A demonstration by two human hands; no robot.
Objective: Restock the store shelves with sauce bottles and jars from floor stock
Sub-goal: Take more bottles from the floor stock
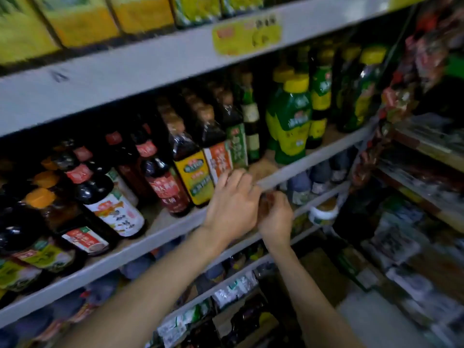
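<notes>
My left hand (232,205) lies at the front lip of the middle shelf (313,160). Its bent fingers touch the foot of an orange-labelled dark sauce bottle (219,160). Just to its right, my right hand (276,218) curls round a small dark reddish item (265,199) at the shelf edge; blur hides what it is. Dark sauce bottles fill the shelf to the left, among them one with a yellow-green label (197,178). A bare patch of shelf (262,167) shows between the orange-labelled bottle and the green bottles with yellow caps (293,121).
Yellow packs (80,23) line the top shelf, which carries a yellow price tag (246,36). Below are jars, one with a white lid (324,212), and more bottles. A rack of packaged goods (416,197) stands close on the right, with pale floor (376,322) between.
</notes>
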